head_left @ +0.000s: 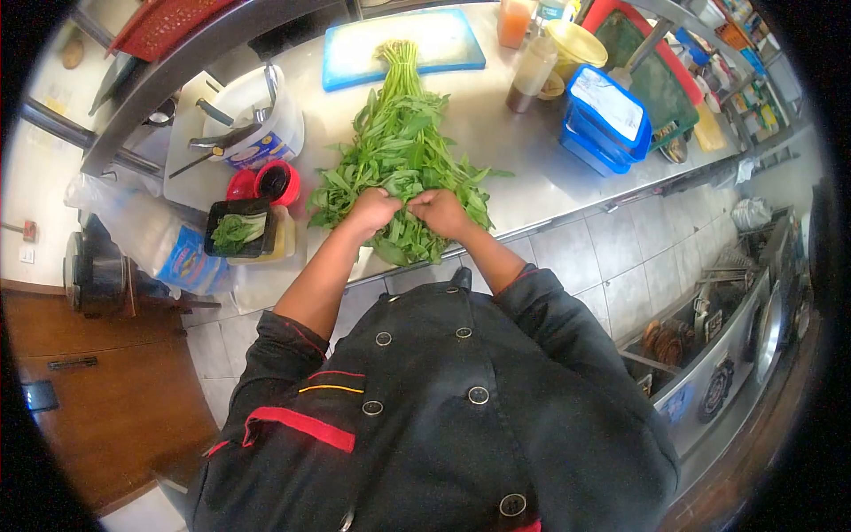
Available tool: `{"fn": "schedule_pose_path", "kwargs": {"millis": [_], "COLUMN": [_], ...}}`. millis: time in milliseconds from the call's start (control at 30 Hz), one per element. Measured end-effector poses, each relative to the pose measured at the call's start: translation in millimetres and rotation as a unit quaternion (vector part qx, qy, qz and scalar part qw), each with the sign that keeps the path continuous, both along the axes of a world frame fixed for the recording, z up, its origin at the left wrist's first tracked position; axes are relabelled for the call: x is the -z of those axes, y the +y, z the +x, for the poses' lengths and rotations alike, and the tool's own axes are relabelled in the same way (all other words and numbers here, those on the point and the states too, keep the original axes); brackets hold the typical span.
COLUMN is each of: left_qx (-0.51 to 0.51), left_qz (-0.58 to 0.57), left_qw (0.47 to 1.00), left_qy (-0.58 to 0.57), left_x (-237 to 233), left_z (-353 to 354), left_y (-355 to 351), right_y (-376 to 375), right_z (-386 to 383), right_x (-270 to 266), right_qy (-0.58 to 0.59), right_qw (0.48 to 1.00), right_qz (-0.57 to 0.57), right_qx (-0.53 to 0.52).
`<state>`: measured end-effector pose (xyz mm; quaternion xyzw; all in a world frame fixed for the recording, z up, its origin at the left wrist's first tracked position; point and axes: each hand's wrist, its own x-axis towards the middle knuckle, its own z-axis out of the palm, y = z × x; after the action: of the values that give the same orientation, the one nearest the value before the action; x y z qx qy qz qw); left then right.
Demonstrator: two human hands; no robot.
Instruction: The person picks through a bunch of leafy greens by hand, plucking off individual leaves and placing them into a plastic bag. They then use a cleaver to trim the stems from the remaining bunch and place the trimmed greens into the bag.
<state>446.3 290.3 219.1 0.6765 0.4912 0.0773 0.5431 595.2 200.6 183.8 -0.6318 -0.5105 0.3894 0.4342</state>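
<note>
A large bunch of water spinach (403, 133) lies on the steel counter, its cut stems resting on a white cutting board (355, 44) with a blue rim. Its leaves spread toward me and hang over the counter's near edge. My left hand (374, 211) is closed at the leafy end, fingertips pinching leaves. Close beside it, my right hand (441, 213) also pinches leaves, fingers curled inward. A small gap separates the two hands. What exactly lies between the fingertips is partly hidden.
To the left stand a white bucket of utensils (292, 133), a red cup (277, 182), a black tray with greens (222, 213) and a plastic bag (168, 239). Blue containers (607, 115) and a sauce bottle (534, 71) stand on the right. A stove (709, 355) is at lower right.
</note>
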Motion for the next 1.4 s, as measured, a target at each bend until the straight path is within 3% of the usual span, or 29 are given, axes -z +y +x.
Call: {"fn": "schedule_pose_path", "kwargs": {"millis": [200,267,367,467,567,667,867,1000,1067,1167,1400], "left_qx": [0.021,0.032,0.067,0.062,0.057,0.028,0.062,0.023,0.061,0.103,0.1], "left_qz": [-0.03,-0.05,0.018,0.006,-0.024,-0.089,-0.052,-0.041,-0.134,-0.15,-0.102], "left_qw": [0.999,0.997,0.996,0.998,0.998,0.995,0.997,0.999,0.989,0.982,0.989], "left_qy": [-0.035,-0.041,0.049,-0.018,0.001,-0.036,-0.001,-0.025,-0.033,-0.048,-0.029], "left_x": [3,1,-16,-5,-5,0,-3,5,1,-5,-10], "left_z": [-6,-5,-1,2,1,-6,-17,-19,-26,-35,-33], "left_y": [11,14,1,-5,-2,8,18,23,30,33,23], "right_y": [-2,-2,0,0,1,2,3,1,0,0,5], "right_z": [4,4,4,6,8,8,10,13,14,10,-3], "right_x": [-4,-12,-10,-9,-5,-4,0,8,8,6,-23], "right_qy": [-0.033,0.011,0.09,0.101,0.116,0.085,0.079,0.073,0.017,-0.068,-0.237], "right_qw": [0.999,0.997,0.991,0.991,0.989,0.993,0.993,0.996,0.998,0.996,0.971], "right_qz": [-0.018,-0.05,-0.086,-0.083,-0.081,-0.076,-0.082,-0.059,-0.055,-0.043,-0.02], "right_qx": [0.033,0.051,0.054,0.04,0.039,0.043,0.027,0.0,-0.02,-0.026,-0.01]}}
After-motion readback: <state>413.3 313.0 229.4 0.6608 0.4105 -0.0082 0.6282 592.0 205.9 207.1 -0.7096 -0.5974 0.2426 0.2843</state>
